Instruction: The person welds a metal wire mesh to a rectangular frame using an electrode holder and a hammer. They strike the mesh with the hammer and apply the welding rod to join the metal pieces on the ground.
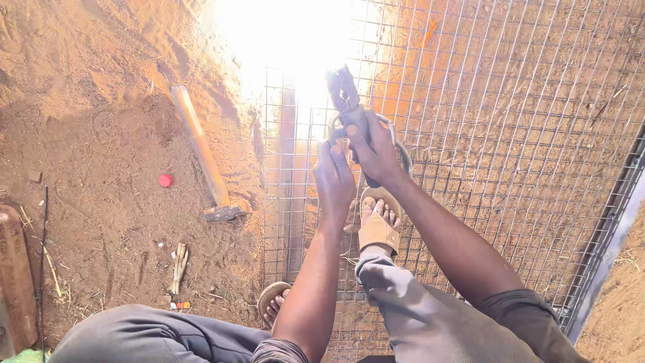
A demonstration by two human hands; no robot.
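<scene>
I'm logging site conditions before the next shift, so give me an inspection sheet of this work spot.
Surface: wire mesh panel lying flat on sandy ground, metal frame edge at right.
Job's things: pliers raised over the mesh, a wire loop beside them.
Clutter: hammer on the sand, red cap, small stick, scraps.
Hands: right hand in a grip on the pliers' handles; left hand pinching at the wire just below.
Cables: nothing seen.
Surroundings: strong sun glare at the top; sandalled foot resting on the mesh; a brown object at left edge, unclear.
</scene>
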